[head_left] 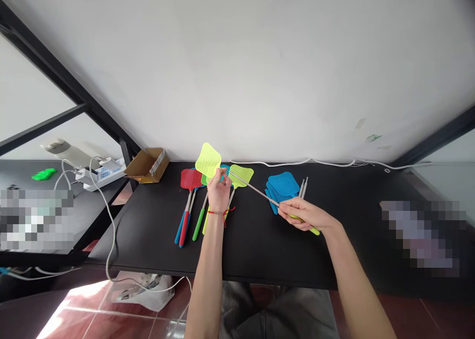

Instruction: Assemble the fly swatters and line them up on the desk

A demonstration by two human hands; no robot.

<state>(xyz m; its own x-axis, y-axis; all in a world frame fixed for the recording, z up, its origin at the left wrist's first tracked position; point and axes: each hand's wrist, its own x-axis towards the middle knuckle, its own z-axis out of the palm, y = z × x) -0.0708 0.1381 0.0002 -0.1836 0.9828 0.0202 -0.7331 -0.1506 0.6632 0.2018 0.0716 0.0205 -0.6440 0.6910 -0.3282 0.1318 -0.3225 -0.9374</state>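
1. Left grip (218,193) closed, fingers pinching the neck of a lime-yellow mesh flyswatter head (208,160); that head stands just above the fingertips, tilted a little left and held up off the worktop; a red thread bracelet (221,213) circles the wrist below.
2. Right grip (304,214) closed around a lime-green handle (314,230), its end jutting past the hand; a slim steel shaft (252,190) runs from that grip up-left, its tip reaching the left grip's fingers just beside the head's neck; whether shaft and head are joined is hidden.
3. Between and beyond the hands, on the black worktop (260,250), lie a red mesh head (189,179), a yellow-green mesh head (241,175) and a partly hidden cyan piece (224,169); blue, red, green and yellow handles (184,228) fan out below the left grip; a stack of blue mesh heads (282,187) lies near the right grip, with two steel shaft ends (303,187) just beside it.
4. Farther out, a cardboard box (146,165) sits at the worktop's back left corner; a white cable (308,162) runs along the wall (237,67); a power strip (100,173) sits on a dark side table (22,173) to the left.
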